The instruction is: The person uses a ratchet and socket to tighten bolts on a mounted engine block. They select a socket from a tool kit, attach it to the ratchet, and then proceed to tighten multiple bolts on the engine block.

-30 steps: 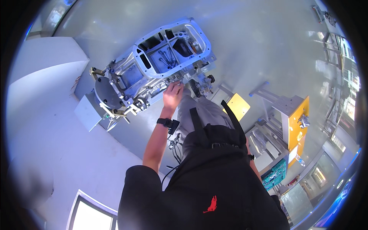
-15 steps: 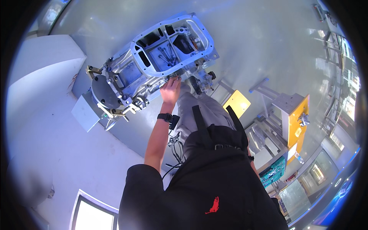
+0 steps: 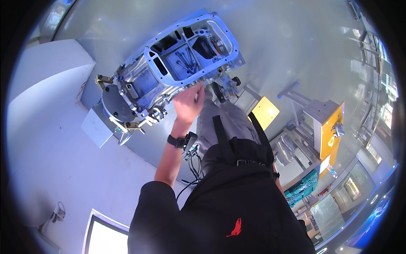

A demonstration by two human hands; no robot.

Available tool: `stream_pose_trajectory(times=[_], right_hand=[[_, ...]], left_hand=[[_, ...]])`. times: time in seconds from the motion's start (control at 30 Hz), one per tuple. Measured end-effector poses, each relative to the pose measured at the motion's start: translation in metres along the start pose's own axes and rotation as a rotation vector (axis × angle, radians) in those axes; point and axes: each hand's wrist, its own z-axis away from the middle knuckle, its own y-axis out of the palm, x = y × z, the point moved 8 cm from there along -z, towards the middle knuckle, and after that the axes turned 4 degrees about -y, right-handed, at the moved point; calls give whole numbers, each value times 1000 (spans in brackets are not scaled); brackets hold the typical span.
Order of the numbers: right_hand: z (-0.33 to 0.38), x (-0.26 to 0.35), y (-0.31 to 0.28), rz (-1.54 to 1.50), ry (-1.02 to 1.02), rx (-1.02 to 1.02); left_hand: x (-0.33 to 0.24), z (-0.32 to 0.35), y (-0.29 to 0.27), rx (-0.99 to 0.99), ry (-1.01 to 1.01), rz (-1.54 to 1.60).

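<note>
A silver engine block (image 3: pixel 146 82) with an open, flanged oil pan housing (image 3: pixel 192 80) fills the upper middle. Several long bolts (image 3: pixel 186 59) lie loose inside the housing. My left hand (image 3: pixel 189 103) is at the near edge of the block, just below the flange, with a black band on its wrist. Its fingers are curled and pinched together; a small shiny bit shows at them, too small to name. My right arm (image 3: pixel 279 183) hangs down at my right side, and its hand is hidden.
A stand with a round dark plate (image 3: pixel 116 103) holds the block's left end. Right of me are a yellow-topped stool (image 3: pixel 264 113) and a workbench with a yellow panel (image 3: pixel 331 135). Cables (image 3: pixel 193 163) hang beside my left leg. A white wall (image 3: pixel 55 139) is on the left.
My left hand has rolled over and drawn slightly back from under the flange, its wrist turning with it. The block and the bolts stay in place.
</note>
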Motion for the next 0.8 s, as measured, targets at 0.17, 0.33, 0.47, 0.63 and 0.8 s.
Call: stream_pose_trajectory(times=[0.17,0.33,0.47,0.63,0.8], right_hand=[[3,4,-7,23,3,7],[4,11,-12,45,6,24],[8,13,-18,51,19,18],[12,17,-23,63,32,11],[11,22,-31,70,24,3]], left_hand=[[27,-77,-8,169,-294,-93],[54,-79,59,646,-172,-367],[63,-81,63,684,-220,-480],[70,-81,69,756,-303,-437],[65,-83,60,637,-204,-451]])
